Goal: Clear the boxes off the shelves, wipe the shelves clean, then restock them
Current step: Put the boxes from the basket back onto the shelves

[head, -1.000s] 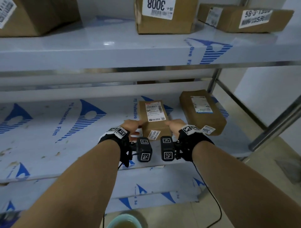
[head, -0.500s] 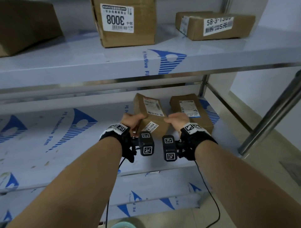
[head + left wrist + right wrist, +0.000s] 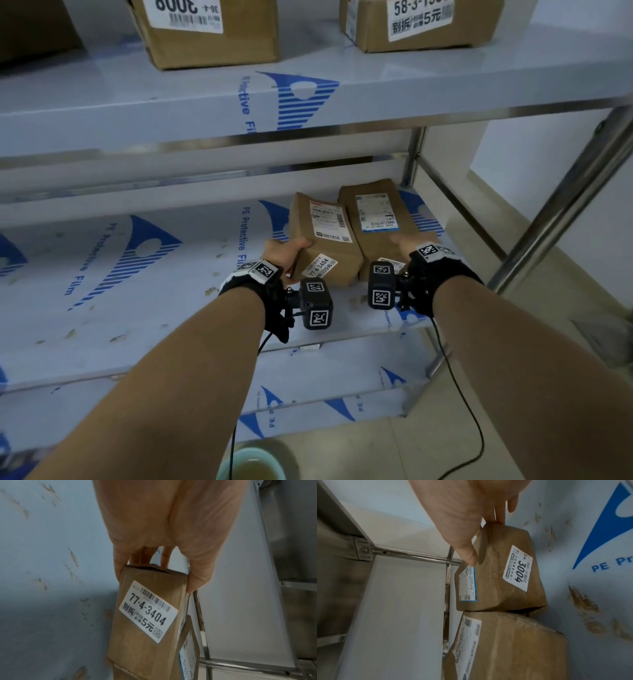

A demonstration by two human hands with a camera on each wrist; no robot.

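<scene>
Since half a second ago the 77-4-3404 box [image 3: 323,240] has closed the last gap to the 3004 box [image 3: 378,226] and the right hand [image 3: 409,243] has crossed from one to the other; the two boxes now lie side by side, long sides touching, at the right end of the middle shelf [image 3: 137,291], near its rear right post. Left hand [image 3: 284,253] grasps the near left corner of the 77-4-3404 box, thumb curled over the top, fingers down the left side, confirmed in the left wrist view [image 3: 171,534]. Right hand rests on the near end of the 3004 box, thumb on its top and fingers curled at its far-side edge [image 3: 500,519] – a light pinch, not a full wrap. Judged step: restocking, squaring the pair on the shelf. To do it well: push both boxes along the film together so the numbered end labels stay facing the front edge, keep the long sides flush, stop short of the right edge. Brown flecks remain on the protective film left of the boxes, so the wipe looks incomplete there. Two more labelled cartons sit on the upper shelf [image 3: 376,89]; a teal basin [image 3: 251,467] stands on the floor below the front edge
</scene>
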